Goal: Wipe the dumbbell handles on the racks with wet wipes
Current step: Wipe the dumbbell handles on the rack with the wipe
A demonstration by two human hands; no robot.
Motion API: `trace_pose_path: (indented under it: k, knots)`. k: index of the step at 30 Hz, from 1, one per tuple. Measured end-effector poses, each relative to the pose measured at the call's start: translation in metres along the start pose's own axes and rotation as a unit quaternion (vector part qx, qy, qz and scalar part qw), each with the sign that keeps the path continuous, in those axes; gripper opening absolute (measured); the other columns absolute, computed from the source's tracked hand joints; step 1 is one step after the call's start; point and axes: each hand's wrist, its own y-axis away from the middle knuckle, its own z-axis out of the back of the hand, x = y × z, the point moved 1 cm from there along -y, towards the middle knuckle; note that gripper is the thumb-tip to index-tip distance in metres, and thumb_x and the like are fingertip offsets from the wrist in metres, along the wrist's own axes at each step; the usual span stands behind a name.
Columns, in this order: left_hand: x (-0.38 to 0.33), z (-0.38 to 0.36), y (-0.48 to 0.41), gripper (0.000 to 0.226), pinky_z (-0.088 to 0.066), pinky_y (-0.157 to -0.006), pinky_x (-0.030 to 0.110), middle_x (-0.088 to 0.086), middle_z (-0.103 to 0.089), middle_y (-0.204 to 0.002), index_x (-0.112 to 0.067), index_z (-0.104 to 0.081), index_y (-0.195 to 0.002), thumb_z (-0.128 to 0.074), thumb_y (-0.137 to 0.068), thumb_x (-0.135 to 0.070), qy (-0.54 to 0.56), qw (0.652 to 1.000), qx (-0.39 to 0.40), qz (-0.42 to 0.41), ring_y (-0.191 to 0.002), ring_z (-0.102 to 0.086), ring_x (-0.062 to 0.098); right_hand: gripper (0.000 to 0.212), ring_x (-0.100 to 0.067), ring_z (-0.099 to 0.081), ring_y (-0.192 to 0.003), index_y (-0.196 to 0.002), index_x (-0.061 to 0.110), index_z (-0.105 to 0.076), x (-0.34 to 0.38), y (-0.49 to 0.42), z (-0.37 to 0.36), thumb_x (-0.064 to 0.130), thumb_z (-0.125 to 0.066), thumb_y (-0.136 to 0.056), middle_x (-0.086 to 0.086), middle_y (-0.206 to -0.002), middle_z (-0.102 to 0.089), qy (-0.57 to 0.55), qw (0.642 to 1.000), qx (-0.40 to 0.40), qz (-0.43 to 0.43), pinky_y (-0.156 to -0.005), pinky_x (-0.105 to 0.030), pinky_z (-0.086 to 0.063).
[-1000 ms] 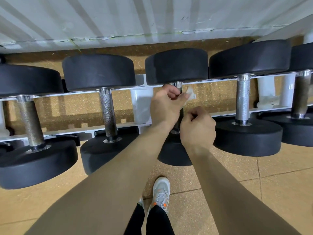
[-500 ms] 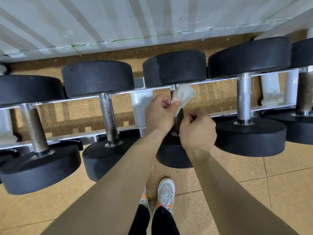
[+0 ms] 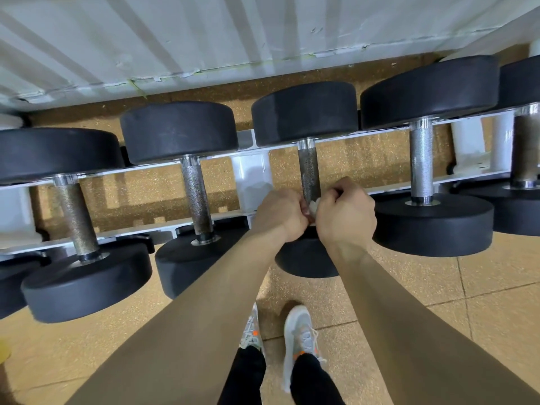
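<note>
Nearest, grey shoes (image 3: 301, 331) stand on the tan floor (image 3: 496, 317). Both forearms reach to the middle dumbbell handle (image 3: 309, 173). The left hand (image 3: 279, 214) and right hand (image 3: 346, 213), fingers curled, clutch a white wet wipe (image 3: 313, 206) at the handle's near end. The wipe is apparently wrapped round it, though little shows. Beyond stand the white rack (image 3: 252, 176) and a white wall (image 3: 204, 39).

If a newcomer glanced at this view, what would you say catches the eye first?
The left hand and right hand, at centre, curl together around a white wet wipe at the near end of the middle handle. Around them a row of black dumbbells spans the white rack, and grey shoes stand on the floor below.
</note>
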Motion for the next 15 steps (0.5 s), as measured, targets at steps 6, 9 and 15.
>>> trace_pose_path:
  k: [6, 9, 15]
  knots:
    - [0.0, -0.003, 0.029, 0.018, -0.045, -0.069, 0.026, -0.007, -0.061, -0.089, -0.023, -0.056, -0.072, -0.065, -0.087, -0.024, 0.139, 0.983, -0.121, -0.009, -0.081, -0.058, 0.01, 0.015, -0.025, -0.057, -0.081, -0.089, 0.019, -0.059, 0.006, 0.004, 0.008, 0.02, -0.045, -0.095, -0.001, -0.091, -0.064, -0.03, 0.999, 0.011, 0.005, -0.071, -0.037, -0.045]
    - [0.003, -0.008, 0.051, 0.016, -0.047, -0.068, 0.023, -0.008, -0.066, -0.079, -0.02, -0.058, -0.076, -0.069, -0.087, -0.023, 0.215, 0.958, -0.191, 0.009, -0.075, -0.061, 0.007, 0.02, -0.025, -0.057, -0.079, -0.089, 0.02, -0.056, 0.009, 0.009, 0.013, 0.033, -0.042, -0.093, -0.001, -0.086, -0.062, -0.038, 0.998, 0.049, 0.021, -0.07, -0.036, -0.044]
    - [-0.028, -0.022, 0.081, 0.019, -0.045, -0.069, 0.025, -0.016, -0.061, -0.071, -0.025, -0.058, -0.08, -0.071, -0.09, -0.016, 0.375, 0.905, -0.2, -0.028, -0.07, -0.057, 0.005, 0.037, 0.004, -0.057, -0.088, -0.101, 0.015, -0.072, -0.002, 0.016, 0.055, 0.035, -0.042, -0.091, 0.014, -0.096, -0.063, -0.324, 0.923, 0.207, -0.012, -0.079, -0.015, -0.044]
